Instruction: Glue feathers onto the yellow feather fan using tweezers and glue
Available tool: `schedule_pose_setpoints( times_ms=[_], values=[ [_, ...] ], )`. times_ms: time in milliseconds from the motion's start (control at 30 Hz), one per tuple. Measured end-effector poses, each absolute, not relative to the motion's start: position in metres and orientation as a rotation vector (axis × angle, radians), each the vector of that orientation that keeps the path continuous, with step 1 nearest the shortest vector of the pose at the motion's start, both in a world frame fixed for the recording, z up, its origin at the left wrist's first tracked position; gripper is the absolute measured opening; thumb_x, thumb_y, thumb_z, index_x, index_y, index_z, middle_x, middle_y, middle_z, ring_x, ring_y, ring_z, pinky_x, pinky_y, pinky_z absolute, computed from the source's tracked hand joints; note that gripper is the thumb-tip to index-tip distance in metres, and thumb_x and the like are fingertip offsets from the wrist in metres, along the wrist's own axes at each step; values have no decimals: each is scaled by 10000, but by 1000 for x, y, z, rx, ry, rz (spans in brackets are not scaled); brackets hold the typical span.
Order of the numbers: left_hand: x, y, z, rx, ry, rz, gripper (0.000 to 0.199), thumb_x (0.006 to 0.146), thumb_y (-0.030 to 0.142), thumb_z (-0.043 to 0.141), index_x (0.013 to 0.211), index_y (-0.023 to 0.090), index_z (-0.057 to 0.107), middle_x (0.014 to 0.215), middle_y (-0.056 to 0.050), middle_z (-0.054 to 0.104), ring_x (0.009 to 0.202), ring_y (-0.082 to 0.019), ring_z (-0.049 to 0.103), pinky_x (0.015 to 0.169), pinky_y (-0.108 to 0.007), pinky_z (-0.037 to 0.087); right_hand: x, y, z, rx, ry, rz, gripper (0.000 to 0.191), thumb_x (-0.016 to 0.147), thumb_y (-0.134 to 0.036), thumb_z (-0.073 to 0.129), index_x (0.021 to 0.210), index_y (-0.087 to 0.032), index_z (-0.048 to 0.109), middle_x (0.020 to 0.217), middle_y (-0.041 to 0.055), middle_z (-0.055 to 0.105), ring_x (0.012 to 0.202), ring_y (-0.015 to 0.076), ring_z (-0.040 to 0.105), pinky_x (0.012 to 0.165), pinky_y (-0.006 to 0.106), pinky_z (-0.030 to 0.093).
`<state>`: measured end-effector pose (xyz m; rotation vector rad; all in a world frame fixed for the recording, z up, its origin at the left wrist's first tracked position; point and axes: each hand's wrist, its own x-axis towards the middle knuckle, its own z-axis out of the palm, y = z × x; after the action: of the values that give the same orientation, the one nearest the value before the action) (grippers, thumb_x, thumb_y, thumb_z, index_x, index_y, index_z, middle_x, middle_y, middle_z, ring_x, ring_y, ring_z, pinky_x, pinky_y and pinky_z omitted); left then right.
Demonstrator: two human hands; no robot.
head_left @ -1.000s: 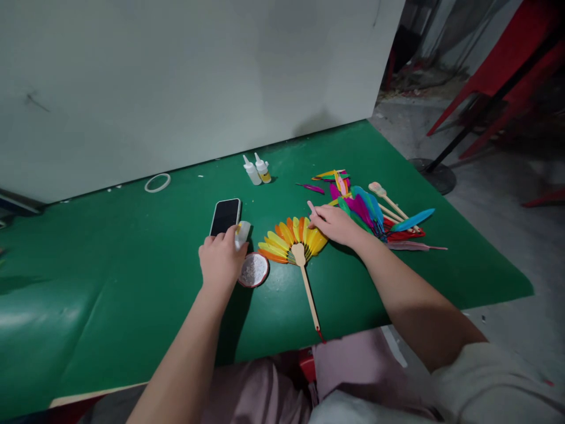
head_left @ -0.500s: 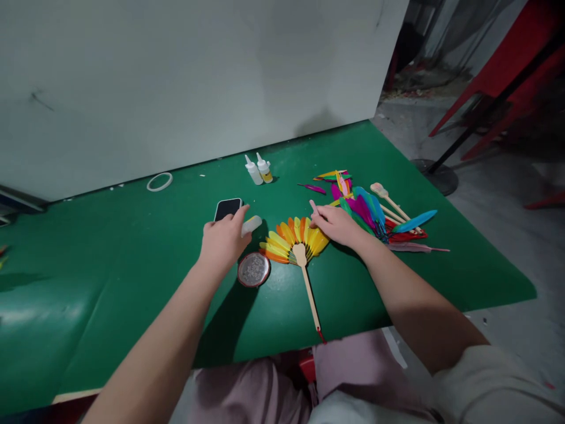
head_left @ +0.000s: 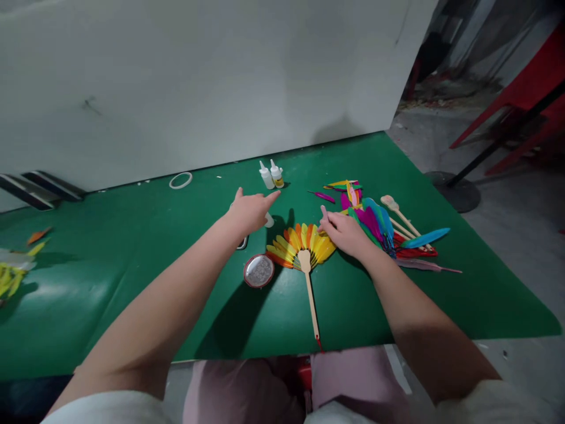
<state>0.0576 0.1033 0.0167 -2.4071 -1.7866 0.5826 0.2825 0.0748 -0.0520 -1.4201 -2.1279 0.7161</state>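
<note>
A feather fan lies flat on the green table, its yellow and orange feathers (head_left: 324,248) spread around a pale wooden handle (head_left: 311,300) with a red cord at the end. Above the left side of the fan is my left hand (head_left: 251,212), index finger stretched out, the other fingers closed around a white glue bottle (head_left: 269,221) that is mostly hidden. My right hand (head_left: 346,232) rests at the fan's upper right edge and pinches a small pale pink piece (head_left: 324,213), which looks like a feather. A round red-rimmed dish (head_left: 259,271) sits left of the fan.
Two glue bottles (head_left: 271,175) stand near the wall. Loose coloured feathers (head_left: 373,218) and wooden sticks (head_left: 401,213) lie at right. A phone (head_left: 242,243) is mostly hidden under my left arm. A white ring (head_left: 180,180) and yellow feathers (head_left: 11,280) are farther left.
My left hand has moved right and up, and its index finger now points outward. My right hand stays at the fan's edge with the pink piece. The view has shifted left.
</note>
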Motion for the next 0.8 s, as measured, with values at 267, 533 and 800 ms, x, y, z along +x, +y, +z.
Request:
schedule_pose_setpoints(
  times_ms=[267, 533, 800],
  values=[
    [22, 99, 29, -2307, -1893, -476, 666, 813, 409, 526, 1389, 226, 246, 1265, -121, 492, 1150, -258, 474, 971, -436, 356, 286, 76, -52, -1404, -2042, 720, 279, 873, -285, 377, 757, -178, 606, 833, 67, 670, 760, 174, 590, 659, 259, 384],
    [-16, 93, -41, -1908, -2599, -231, 718, 786, 504, 494, 1353, 98, 319, 1171, -226, 544, 1066, -338, 535, 834, -432, 447, 292, 75, -49, -1340, -1896, 687, 312, 865, -305, 377, 717, -185, 625, 823, 59, 684, 803, 180, 610, 715, 271, 411],
    [3, 103, -54, -1764, -2652, -193, 757, 763, 456, 518, 1386, 114, 258, 1118, -258, 558, 1056, -384, 525, 811, -483, 442, 295, 75, -50, -1360, -1905, 652, 325, 863, -329, 381, 740, -187, 647, 813, 55, 685, 748, 175, 609, 654, 264, 408]
  ],
)
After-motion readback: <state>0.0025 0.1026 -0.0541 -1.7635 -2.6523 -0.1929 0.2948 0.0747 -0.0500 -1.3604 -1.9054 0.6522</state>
